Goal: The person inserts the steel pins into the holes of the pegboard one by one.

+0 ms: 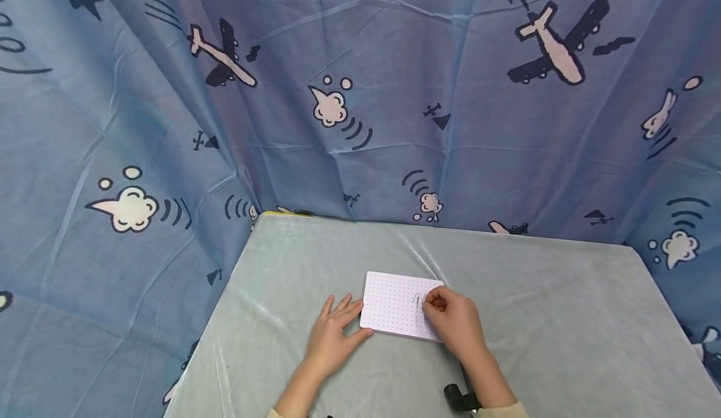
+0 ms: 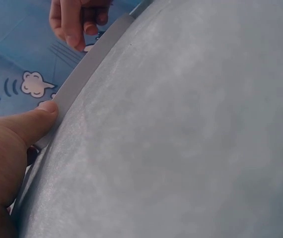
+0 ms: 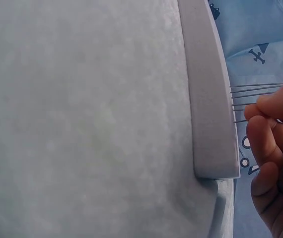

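Observation:
A white board (image 1: 388, 305) with a grid of small dots lies flat on the table. Several thin metal pins (image 1: 417, 299) stand upright from its right half; the right wrist view shows them sticking out of the top face. My right hand (image 1: 459, 324) is over the board's right side, with thumb and index fingertips pinching one thin pin close to the surface. My left hand (image 1: 332, 341) touches the board's left end with fingers spread, and its thumb (image 2: 44, 109) presses against the front side. The pinched pin's upper part is hidden by the fingers.
A pale grey-green cloth covers the table (image 1: 563, 318). A blue curtain (image 1: 383, 92) printed with planes and clouds hangs behind and at the sides. A black device (image 1: 462, 398) is by the right wrist.

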Tool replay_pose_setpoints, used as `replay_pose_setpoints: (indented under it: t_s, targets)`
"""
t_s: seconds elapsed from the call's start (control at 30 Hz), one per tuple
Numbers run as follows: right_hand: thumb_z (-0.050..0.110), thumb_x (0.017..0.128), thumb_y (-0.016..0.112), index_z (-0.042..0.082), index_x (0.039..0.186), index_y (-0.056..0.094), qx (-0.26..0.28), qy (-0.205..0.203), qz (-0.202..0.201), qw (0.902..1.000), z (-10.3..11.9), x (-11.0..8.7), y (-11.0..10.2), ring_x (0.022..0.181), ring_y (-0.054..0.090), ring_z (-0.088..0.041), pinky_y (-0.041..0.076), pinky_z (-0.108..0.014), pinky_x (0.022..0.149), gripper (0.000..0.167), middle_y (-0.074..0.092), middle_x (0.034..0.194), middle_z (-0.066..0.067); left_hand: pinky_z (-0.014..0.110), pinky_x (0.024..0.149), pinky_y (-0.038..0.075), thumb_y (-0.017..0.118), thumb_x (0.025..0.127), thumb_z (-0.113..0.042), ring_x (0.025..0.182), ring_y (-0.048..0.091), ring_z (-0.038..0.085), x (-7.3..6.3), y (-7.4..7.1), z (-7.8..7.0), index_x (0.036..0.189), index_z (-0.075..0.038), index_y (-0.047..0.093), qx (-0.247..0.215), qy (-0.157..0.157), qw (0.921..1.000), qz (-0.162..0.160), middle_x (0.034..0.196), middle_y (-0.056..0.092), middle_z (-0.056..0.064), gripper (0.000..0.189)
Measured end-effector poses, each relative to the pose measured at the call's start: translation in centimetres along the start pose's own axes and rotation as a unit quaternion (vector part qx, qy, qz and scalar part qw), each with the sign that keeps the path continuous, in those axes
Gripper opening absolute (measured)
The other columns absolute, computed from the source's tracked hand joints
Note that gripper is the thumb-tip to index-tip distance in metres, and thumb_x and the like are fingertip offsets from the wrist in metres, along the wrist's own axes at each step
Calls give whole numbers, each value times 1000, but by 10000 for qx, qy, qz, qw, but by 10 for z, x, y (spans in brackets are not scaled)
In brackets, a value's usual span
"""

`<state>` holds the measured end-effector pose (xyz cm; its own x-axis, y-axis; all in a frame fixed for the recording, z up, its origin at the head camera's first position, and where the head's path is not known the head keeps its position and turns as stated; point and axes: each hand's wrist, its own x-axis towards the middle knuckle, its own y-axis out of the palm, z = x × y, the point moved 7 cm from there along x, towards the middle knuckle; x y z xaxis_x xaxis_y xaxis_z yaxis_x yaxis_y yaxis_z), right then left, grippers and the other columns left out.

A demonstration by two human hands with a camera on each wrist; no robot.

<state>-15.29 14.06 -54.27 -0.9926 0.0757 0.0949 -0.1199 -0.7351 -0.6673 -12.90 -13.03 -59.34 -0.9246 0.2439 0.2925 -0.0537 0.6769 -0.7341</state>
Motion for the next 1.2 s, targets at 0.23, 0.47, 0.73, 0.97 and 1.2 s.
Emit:
replay_pose_setpoints:
  t_s: [0.23, 0.47, 0.73, 0.97, 1.2]
  targets:
    - [5, 89, 77, 13, 86, 75, -135, -143, -96, 9998, 1, -1, 1, 66, 58, -13, 48, -26, 60, 8, 65, 72, 4, 51, 136, 22, 91, 88, -45, 147, 57, 23, 1, 0, -1, 145, -15, 73, -67, -85, 9999, 78, 146, 70, -5, 67]
    - [5, 86, 78, 14, 82, 74, -197, -383, -280, 9987, 3, -2, -1, 64, 58, -12, 49, -27, 60, 11, 64, 69, 7, 50, 137, 21, 91, 88, -45, 147, 57, 22, 1, -1, -2, 145, -15, 73, -58, -85, 9999, 67, 145, 70, -6, 66]
    - [7, 89, 82, 12, 85, 76, -205, -155, -111, 9996, 2, -1, -1, 67, 59, -12, 51, -27, 61, 9, 68, 73, 6, 51, 136, 23, 91, 88, -44, 146, 58, 23, 1, 0, -2, 145, -15, 73, -64, -73, 9999, 53, 145, 70, -6, 67]
    - [8, 91, 86, 12, 87, 78, -195, 101, 22, 9998, -5, -2, -4, 69, 61, -12, 51, -27, 62, 10, 70, 76, 5, 45, 137, 19, 89, 89, -49, 148, 55, 18, 0, 3, 1, 147, -17, 72, -90, -187, 9997, 162, 147, 68, -8, 68]
    - [8, 92, 86, 10, 90, 78, -176, 240, 24, 9996, -11, -2, -13, 71, 62, -14, 52, -27, 62, 9, 71, 79, 1, 46, 137, 21, 89, 89, -49, 147, 57, 19, 0, 3, 0, 146, -15, 72, -47, -136, 9999, 82, 146, 69, -7, 68]
